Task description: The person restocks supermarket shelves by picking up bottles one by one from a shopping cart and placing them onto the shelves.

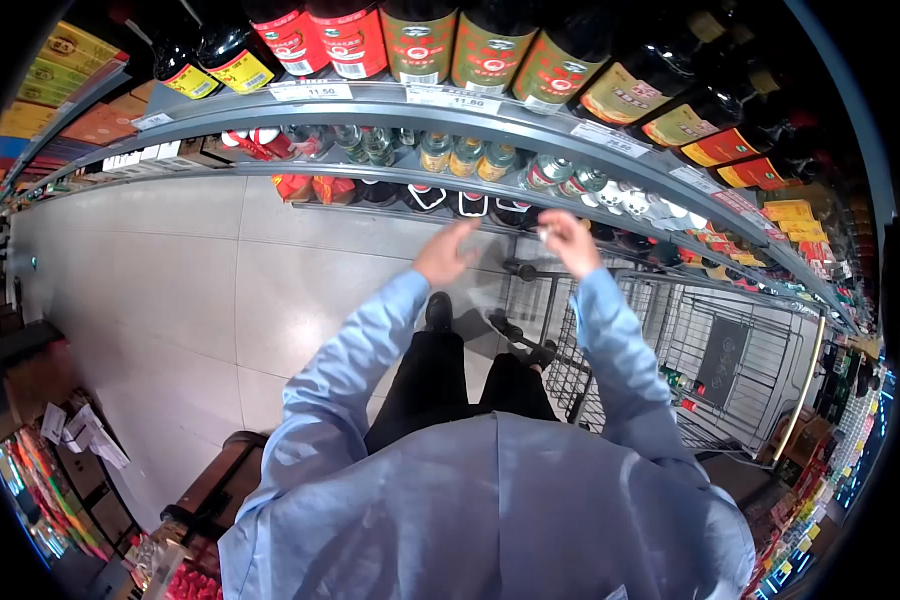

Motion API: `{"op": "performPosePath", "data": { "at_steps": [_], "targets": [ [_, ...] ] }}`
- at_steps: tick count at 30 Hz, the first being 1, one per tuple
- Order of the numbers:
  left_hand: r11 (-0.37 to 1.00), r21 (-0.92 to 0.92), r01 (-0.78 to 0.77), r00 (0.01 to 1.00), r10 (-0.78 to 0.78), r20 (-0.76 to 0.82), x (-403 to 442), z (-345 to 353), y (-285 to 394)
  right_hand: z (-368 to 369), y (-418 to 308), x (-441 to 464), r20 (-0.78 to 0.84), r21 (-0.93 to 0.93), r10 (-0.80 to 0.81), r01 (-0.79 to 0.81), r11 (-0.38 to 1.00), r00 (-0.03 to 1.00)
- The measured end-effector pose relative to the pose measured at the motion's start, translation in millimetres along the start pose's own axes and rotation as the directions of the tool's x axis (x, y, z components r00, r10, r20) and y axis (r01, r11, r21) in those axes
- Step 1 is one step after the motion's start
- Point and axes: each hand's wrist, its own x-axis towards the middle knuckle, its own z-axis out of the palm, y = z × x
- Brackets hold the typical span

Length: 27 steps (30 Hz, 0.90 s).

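Observation:
My left hand (446, 254) reaches forward over the floor, just short of the lower shelf. Its fingers are stretched out, slightly blurred, and nothing shows in them. My right hand (572, 244) is beside the same shelf edge, fingers curled in, with a small whitish spot at the fingertips that I cannot identify. Dark jugs with white handles (472, 204) stand on the bottom shelf beyond both hands. Above them are clear bottles with yellow labels (466, 157) and bottles with red-and-white labels (547, 172).
Large dark bottles with olive labels (495, 55) line the upper shelf, above price tags (454, 99). A wire shopping cart (670, 330) stands close on my right, with bottles in it. Tiled floor (150, 290) stretches left. A brown display stand (220, 480) is behind me at left.

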Motion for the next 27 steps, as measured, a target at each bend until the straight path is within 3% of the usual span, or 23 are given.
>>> {"op": "performPosePath", "data": {
  "at_steps": [4,7,9,10,11,13,16,22,25,26,27],
  "targets": [
    [0.997,-0.020,0.074,0.935,-0.063,0.348,-46,60,43,-28,42,-100,0.106,0.146,0.185,-0.199,0.969,0.977],
    [0.994,-0.062,0.086,0.859,-0.043,0.510,-52,95,81,-50,77,-150,0.062,0.189,0.200,-0.208,0.960,0.978],
    [0.980,-0.143,0.137,0.830,-0.034,0.557,-47,113,112,-69,79,-172,0.013,0.198,0.237,-0.235,0.952,0.971],
    [0.978,-0.191,0.087,0.832,0.034,0.553,-45,126,116,-78,87,-178,0.001,0.288,0.240,-0.230,0.930,0.971],
    [0.972,-0.229,0.062,0.824,0.080,0.562,-41,137,122,-88,95,-184,-0.051,0.238,0.201,-0.183,0.954,0.978],
    [0.982,-0.151,0.117,0.797,-0.002,0.603,-31,158,141,-108,99,-195,-0.162,0.117,0.097,-0.078,0.990,0.982],
    [0.980,-0.097,0.172,0.758,-0.069,0.648,-13,198,179,-146,118,-221,-0.259,-0.023,0.107,-0.116,0.993,0.960],
    [0.960,-0.168,0.222,0.703,-0.038,0.710,0,329,211,-248,189,-302,-0.464,-0.157,0.241,-0.347,0.924,0.852],
    [0.967,-0.128,0.221,0.668,-0.055,0.742,11,401,223,-314,229,-337,-0.684,-0.313,0.288,-0.626,0.714,0.670],
    [0.969,-0.115,0.217,0.658,-0.058,0.751,14,425,225,-337,245,-344,-0.734,-0.319,0.312,-0.711,0.627,0.604],
    [0.974,-0.091,0.208,0.665,-0.072,0.743,18,448,229,-355,256,-352,-0.810,-0.240,0.345,-0.804,0.544,0.475]
  ]
}}
